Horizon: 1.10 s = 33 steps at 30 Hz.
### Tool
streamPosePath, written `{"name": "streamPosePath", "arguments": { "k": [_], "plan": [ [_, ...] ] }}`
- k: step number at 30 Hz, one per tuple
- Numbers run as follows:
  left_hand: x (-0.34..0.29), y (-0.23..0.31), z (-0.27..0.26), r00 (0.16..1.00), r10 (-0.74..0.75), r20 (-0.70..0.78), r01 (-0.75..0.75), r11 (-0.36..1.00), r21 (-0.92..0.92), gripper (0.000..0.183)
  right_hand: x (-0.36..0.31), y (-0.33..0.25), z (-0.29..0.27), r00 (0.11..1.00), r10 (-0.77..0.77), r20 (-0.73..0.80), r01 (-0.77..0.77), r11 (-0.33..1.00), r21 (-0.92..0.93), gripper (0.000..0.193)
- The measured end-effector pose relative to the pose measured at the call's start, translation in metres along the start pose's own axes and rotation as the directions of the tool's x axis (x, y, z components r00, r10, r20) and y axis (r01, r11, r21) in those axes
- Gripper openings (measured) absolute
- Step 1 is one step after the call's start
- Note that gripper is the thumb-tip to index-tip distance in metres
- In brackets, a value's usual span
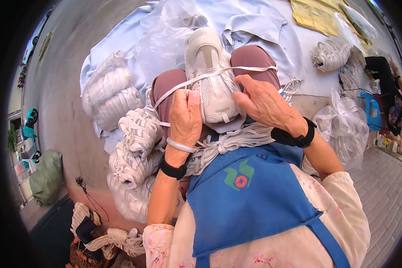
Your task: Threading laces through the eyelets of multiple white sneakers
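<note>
The left hand (186, 115) sits just off centre toward 11 o'clock, back uppermost, fingers curled into a fist with the thumb (194, 99) laid along the index finger (180, 96) and pointing to 12. Its wrist (176, 155) runs nearly straight into the left forearm (162, 198), which comes in from 7 o'clock. The right hand (264, 102) lies toward 2 o'clock, back up, knuckles bent; its thumb and index point to 10, and the other fingertips are hidden. The right forearm (326, 147) slants in from 4 o'clock. Both elbows are bent. The knees stand apart, the left (163, 84) near 11, the right (254, 58) near 1.
</note>
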State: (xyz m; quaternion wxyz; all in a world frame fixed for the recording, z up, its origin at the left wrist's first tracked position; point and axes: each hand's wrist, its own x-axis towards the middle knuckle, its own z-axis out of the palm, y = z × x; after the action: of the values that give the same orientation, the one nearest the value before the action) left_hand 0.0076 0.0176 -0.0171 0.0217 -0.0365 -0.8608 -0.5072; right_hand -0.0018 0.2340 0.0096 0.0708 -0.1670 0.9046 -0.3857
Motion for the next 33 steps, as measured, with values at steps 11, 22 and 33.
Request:
{"name": "streamPosePath", "arguments": {
  "k": [11, 22, 33],
  "plan": [
    [0.003, 0.017, -0.023, 0.966, -0.246, 0.076, 0.254, 0.961, -0.113, 0.017, 0.016, 0.01, -0.018, 0.983, -0.168, -0.073, 0.171, 0.984, 0.044, 0.018],
    [0.04, 0.008, -0.014, 0.992, 0.122, 0.006, -0.121, 0.978, 0.171, 0.009, 0.045, 0.02, -0.01, 0.964, -0.198, -0.176, 0.205, 0.978, 0.025, 0.021],
    [0.056, -0.003, -0.021, 0.993, 0.064, 0.099, -0.08, 0.983, 0.166, 0.016, 0.03, 0.025, 0.001, 0.973, -0.139, -0.185, 0.151, 0.987, 0.051, 0.014]
  ]
}}
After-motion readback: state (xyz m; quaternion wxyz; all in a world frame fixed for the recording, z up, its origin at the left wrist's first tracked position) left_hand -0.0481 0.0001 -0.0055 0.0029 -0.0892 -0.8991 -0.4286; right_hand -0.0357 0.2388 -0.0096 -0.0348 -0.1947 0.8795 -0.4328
